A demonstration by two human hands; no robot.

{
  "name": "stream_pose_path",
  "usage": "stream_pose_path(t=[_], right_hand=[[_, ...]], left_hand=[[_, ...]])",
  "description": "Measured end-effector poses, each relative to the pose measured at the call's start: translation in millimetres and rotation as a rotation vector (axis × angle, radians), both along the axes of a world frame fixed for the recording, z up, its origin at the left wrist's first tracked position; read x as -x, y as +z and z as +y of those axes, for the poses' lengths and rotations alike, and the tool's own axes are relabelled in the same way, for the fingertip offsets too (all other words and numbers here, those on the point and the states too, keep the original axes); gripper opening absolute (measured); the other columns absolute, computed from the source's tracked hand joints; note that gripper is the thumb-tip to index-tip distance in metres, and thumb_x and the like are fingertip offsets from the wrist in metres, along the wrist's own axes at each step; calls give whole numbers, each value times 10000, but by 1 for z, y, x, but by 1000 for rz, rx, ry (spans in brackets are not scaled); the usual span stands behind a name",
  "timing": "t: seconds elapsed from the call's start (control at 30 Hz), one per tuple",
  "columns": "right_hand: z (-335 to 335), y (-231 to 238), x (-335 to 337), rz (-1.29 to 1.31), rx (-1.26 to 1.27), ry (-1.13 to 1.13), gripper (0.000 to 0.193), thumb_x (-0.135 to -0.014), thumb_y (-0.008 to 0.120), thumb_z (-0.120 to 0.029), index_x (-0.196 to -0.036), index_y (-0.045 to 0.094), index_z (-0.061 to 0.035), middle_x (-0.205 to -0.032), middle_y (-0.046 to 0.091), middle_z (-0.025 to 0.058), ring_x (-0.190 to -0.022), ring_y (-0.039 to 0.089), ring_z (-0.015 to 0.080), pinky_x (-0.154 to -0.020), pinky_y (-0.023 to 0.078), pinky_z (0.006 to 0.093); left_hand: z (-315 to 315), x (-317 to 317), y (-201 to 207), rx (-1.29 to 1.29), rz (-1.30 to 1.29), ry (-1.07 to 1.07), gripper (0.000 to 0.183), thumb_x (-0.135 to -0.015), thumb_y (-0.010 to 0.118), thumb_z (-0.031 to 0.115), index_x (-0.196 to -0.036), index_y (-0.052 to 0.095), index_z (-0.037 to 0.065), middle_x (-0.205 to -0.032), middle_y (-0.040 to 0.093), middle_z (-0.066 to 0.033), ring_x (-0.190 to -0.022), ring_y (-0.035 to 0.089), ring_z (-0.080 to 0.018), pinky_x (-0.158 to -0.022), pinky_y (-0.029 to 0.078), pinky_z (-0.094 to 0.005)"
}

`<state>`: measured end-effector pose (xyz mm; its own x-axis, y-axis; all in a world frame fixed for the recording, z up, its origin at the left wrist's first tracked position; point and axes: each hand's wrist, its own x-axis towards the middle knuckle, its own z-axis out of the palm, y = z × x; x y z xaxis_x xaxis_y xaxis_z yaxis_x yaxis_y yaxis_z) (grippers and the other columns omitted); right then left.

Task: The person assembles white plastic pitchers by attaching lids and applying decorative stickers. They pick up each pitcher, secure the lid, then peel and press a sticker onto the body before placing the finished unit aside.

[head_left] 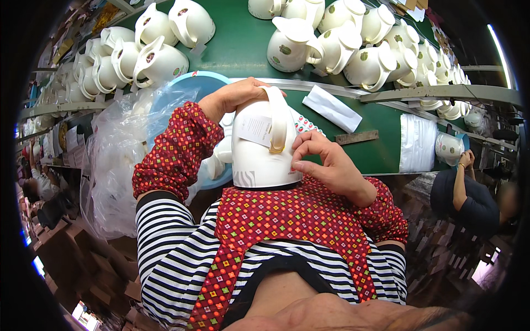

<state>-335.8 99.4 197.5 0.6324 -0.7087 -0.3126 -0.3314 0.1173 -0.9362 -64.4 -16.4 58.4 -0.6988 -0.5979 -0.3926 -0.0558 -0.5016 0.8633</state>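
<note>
My left hand [236, 95] grips the far end of a white jug [251, 157], which lies tilted against my apron with its handle [280, 121] facing up. A white printed tag [255, 129] hangs by that handle, and a grey striped patch shows low on the jug's side. My right hand [334, 165] is at the jug's right side, thumb and forefinger pinched together close to a small red mark on the surface. What lies between those fingertips, if anything, is too small to make out. Behind the handle, a sheet of red-and-green stickers [305, 124] is partly hidden.
A blue basin [201, 76] holding white parts and a clear plastic bag [113, 165] are at left. On the green table lie folded white paper [332, 108], a metal bar [358, 137] and white bags [418, 143]. Several jugs [290, 47] stand beyond; a co-worker [469, 193] is at right.
</note>
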Motion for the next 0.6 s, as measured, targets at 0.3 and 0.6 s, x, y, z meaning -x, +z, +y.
stream_pose_path(t=[0.3,0.6], right_hand=[[20,-3,-11,37,164,36,173,-818,843,-128,-943,739,-69,-1076,530,66,-1091,531,258,-1026,404,371],[33,-12,-20,125,367,-7,401,-766,897,-262,-1058,689,-83,-1073,513,89,-1051,535,277,-989,411,412]], left_hand=[[13,8,11,-37,-14,42,440,-989,641,293,-1335,695,27,-1202,736,-96,-1036,692,-143,-908,561,-291],[23,7,2,-49,35,79,434,-931,573,141,-1335,696,40,-1166,740,-92,-952,707,-141,-815,578,-273]])
